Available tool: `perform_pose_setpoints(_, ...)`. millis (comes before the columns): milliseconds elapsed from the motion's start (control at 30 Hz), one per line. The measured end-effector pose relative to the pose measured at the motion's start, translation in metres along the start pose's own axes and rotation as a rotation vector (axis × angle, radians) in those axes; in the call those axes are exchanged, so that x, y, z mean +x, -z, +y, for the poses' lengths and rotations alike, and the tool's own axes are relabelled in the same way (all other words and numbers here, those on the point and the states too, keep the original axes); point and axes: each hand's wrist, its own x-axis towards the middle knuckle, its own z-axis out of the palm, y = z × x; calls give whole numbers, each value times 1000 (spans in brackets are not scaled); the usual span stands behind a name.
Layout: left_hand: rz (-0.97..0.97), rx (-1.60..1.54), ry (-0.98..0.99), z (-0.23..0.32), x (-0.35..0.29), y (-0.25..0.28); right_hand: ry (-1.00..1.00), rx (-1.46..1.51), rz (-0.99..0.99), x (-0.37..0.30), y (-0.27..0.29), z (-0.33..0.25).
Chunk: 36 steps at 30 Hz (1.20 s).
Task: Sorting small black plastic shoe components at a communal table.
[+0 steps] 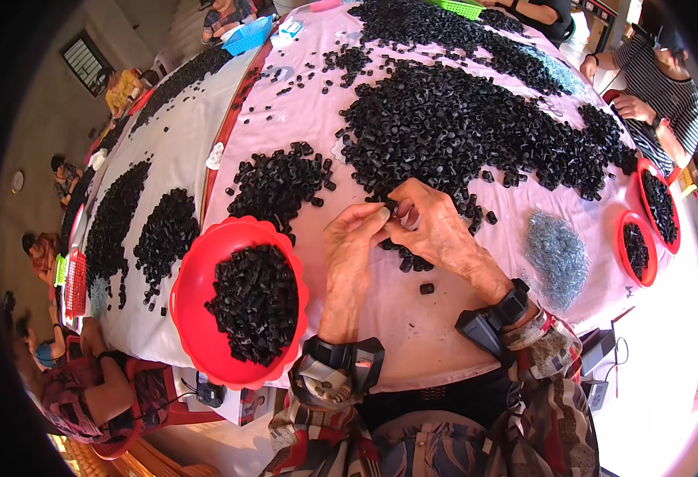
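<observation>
My left hand (pixel 352 235) and my right hand (pixel 436 229) meet over the near middle of the pink-covered table. A small black plastic piece (pixel 391 205) shows between the fingertips, pinched by my right hand. The left thumb and fingers press together right beside it; whatever they hold is too small to make out. Just beyond my hands spreads a large heap of similar black pieces (pixel 412 127). A smaller pile of black pieces (pixel 273 187) lies to the left, and one loose black piece (pixel 427 288) rests near my right wrist.
A red scalloped bowl (pixel 190 318) of black pieces stands left of my forearms. Small clear bluish parts (pixel 555 258) form a pile at right. Two red baskets (pixel 625 272) sit at the right edge. A person in stripes (pixel 667 95) works there; others sit along the left.
</observation>
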Motion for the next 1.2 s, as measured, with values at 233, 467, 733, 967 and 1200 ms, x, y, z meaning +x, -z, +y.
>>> perform_pose_setpoints(233,-14,-35,-4,-2,1,1,48,8,58,-2,-6,4)
perform_pose_setpoints(467,3,11,-71,0,3,-3,204,-133,145,0,-17,7)
perform_pose_setpoints(733,30,5,-56,5,-1,-10,259,-246,189,-1,-19,5)
perform_pose_setpoints(967,11,28,-126,5,-1,-8,338,-273,219,0,-18,0)
perform_pose_setpoints(1200,14,-15,-112,0,-1,-10,333,-328,168,-1,-14,1)
